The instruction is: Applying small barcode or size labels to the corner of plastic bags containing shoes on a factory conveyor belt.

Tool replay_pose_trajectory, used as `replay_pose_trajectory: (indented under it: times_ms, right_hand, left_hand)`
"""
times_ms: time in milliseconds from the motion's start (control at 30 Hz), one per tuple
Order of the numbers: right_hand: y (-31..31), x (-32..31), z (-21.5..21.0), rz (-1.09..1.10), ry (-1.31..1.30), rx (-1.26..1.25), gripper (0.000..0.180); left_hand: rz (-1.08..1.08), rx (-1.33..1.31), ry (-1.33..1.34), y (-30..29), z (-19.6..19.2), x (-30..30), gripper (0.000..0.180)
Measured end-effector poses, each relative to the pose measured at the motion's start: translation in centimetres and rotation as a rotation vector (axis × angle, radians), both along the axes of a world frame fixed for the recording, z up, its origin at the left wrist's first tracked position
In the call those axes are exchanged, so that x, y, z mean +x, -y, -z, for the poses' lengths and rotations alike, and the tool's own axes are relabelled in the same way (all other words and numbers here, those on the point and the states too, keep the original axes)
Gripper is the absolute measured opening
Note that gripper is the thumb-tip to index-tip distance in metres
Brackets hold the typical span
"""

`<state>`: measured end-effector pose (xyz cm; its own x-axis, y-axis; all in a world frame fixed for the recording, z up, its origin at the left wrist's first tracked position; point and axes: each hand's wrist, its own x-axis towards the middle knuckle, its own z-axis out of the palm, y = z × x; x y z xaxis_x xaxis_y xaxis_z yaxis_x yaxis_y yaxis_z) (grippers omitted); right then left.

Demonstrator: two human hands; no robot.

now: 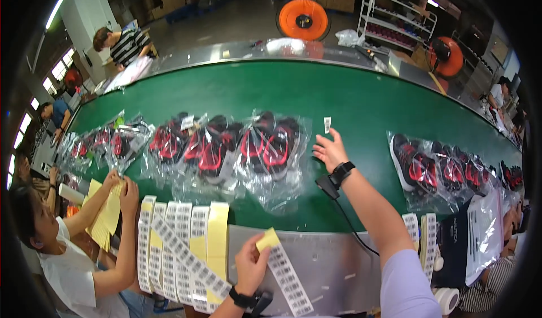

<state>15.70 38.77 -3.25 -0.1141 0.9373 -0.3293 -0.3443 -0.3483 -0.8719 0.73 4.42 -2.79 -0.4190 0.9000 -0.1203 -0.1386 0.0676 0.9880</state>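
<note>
- Nearest us, our left hand [252, 267] is pinched closed, thumb against fingers, on the upper end of a label strip [289, 279]. The strip slants down over the metal table [350, 284].
- Bare yellow backing shows at that end, so we judge some labels are already off; most of the strip's length carries printed ones, left to use.
- Beside it on our left, more label strips [179, 244] lie in rows at the table's edge, mostly full: plenty remains, we would say.
- Further left, a co-worker in a white top holds yellow sheets [103, 227] in both hands.
- Farther out, our right hand [333, 150] reaches over the green belt [361, 100], fingers loosely spread and partly curled. A single small label [327, 125] is at the fingertips; whether it clings there or lies on the belt, we cannot tell.
- Just left of that hand are clear-bagged shoes [274, 148]; another bagged group [432, 168] lies to the right. A white patch shows on one left-hand bag, but we cannot tell how many are labelled.
</note>
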Motion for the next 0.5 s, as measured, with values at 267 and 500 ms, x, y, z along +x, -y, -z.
replay_pose_trajectory:
  times_ms: [267,500]
  right_hand:
    - [-5.2,-3.8,0.0,0.106,0.129,0.146,0.075]
    - [-0.3,-0.2,-1.3,0.050,0.193,0.212,0.077]
  left_hand:
    - [0.034,-0.042,-0.003,0.3,-1.4,-0.1,0.037]
    - [0.037,-0.053,-0.004,0.3,-1.9,-0.6,0.037]
